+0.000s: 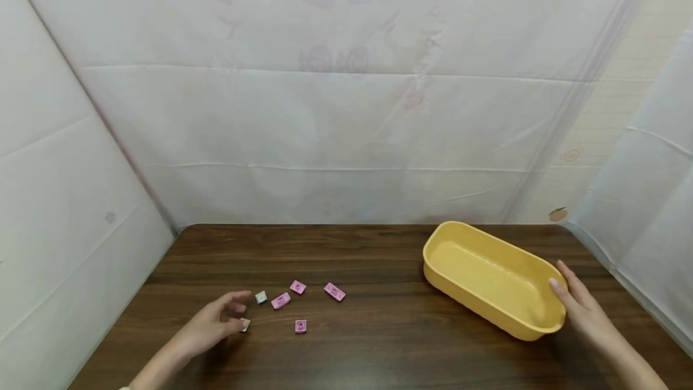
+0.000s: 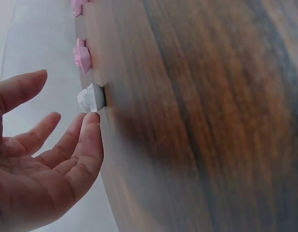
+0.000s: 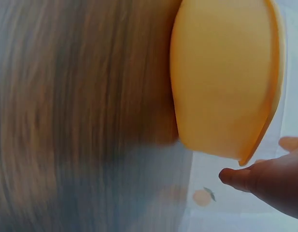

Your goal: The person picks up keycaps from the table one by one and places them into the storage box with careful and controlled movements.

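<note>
In the head view my left hand (image 1: 219, 321) is low over the table, fingers bent and parted. Its thumb overlaps a small white keycap (image 1: 246, 324); a second white keycap (image 1: 261, 297) lies just beyond the fingers. The left wrist view shows a white keycap (image 2: 93, 98) at the fingertips, with thumb and fingers apart; whether they touch it I cannot tell. At the right, my right hand (image 1: 582, 303) is beside the near right end of a yellow plastic basin (image 1: 489, 312). Its thumb (image 3: 238, 178) stands slightly off the rim, fingers extended.
Several pink keycaps, including a wide one (image 1: 280, 300), a square one (image 1: 300, 326) and a farther one (image 1: 334, 291), are scattered right of the left hand. The dark wooden table (image 1: 373, 348) meets a pale cloth wall (image 1: 346, 137) behind it.
</note>
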### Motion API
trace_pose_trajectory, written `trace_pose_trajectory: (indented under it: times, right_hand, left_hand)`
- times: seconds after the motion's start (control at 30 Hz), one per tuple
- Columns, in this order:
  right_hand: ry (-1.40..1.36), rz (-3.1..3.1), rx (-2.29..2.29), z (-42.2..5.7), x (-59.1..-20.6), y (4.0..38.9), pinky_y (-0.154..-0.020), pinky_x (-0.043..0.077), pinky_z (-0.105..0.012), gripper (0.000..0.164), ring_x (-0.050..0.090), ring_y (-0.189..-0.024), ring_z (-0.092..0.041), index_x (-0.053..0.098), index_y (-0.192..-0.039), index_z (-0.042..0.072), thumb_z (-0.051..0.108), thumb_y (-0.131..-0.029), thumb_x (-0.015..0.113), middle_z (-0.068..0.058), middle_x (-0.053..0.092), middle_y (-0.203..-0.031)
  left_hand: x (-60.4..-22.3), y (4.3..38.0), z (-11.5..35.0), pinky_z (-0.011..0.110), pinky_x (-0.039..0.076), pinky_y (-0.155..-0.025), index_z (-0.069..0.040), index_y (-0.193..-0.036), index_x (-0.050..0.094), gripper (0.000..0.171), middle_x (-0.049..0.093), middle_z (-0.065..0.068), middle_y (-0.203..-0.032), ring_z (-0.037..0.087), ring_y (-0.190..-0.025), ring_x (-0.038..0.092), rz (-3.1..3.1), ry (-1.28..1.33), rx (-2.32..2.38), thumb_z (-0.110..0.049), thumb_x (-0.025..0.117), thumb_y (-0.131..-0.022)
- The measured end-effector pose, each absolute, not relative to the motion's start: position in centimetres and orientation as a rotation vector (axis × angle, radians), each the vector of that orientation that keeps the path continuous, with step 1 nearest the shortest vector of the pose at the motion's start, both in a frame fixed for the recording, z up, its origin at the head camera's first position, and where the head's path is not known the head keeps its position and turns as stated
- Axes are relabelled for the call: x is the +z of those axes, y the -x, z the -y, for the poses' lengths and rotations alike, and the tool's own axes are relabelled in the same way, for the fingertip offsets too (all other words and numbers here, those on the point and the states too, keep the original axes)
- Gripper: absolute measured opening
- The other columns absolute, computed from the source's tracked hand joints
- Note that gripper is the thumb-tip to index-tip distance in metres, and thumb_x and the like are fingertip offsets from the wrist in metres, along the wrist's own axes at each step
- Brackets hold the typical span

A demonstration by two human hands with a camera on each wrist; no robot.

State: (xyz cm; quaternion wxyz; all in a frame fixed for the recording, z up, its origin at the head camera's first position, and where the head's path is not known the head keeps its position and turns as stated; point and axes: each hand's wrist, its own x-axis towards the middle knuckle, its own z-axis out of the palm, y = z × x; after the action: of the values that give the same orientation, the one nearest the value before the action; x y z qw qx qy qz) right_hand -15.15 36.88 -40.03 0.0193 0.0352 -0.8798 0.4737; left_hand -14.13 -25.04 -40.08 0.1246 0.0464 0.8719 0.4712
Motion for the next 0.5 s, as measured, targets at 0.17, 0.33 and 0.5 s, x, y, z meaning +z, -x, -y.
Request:
trace_pose_trajectory:
  times: [0.17, 0.33, 0.5]
  right_hand:
    - [0.037, 2.69, 1.672, -37.4, -40.1, 15.2, -0.095, -0.002, -0.067, 0.067, -0.017, -0.128, -0.044, -0.016, -0.142, 0.006, 0.038, -0.1, 0.024, -0.026, -0.021, -0.143]
    - [0.048, 2.642, 1.753, -37.6, -40.6, 15.3, -0.097, -0.007, -0.063, 0.066, -0.02, -0.13, -0.034, -0.015, -0.142, 0.006, 0.037, -0.1, 0.025, -0.023, -0.021, -0.144]
    - [0.13, 2.655, 1.85, -37.8, -40.9, 15.4, -0.098, 0.0, -0.064, 0.068, -0.014, -0.13, -0.044, -0.018, -0.142, 0.01, 0.041, -0.099, 0.024, -0.025, -0.023, -0.143]
  left_hand:
    - [-40.7, 14.5, 25.1, 0.034, 0.045, -0.061, 0.004, -0.129, 0.041, 0.058, 0.052, 0.019, -0.108, 0.022, -0.082, 0.054, -2.548, -0.113, 1.344, -0.011, 0.067, -0.079]
    - [-41.1, 14.7, 25.1, 0.031, 0.044, -0.059, 0.004, -0.123, 0.047, 0.053, 0.051, 0.016, -0.103, 0.021, -0.079, 0.051, -2.543, -0.071, 1.346, -0.003, 0.068, -0.075]
    - [-41.4, 14.9, 25.0, 0.028, 0.044, -0.057, 0.005, -0.116, 0.053, 0.048, 0.052, 0.013, -0.097, 0.019, -0.075, 0.05, -2.56, -0.086, 1.346, 0.001, 0.069, -0.072]
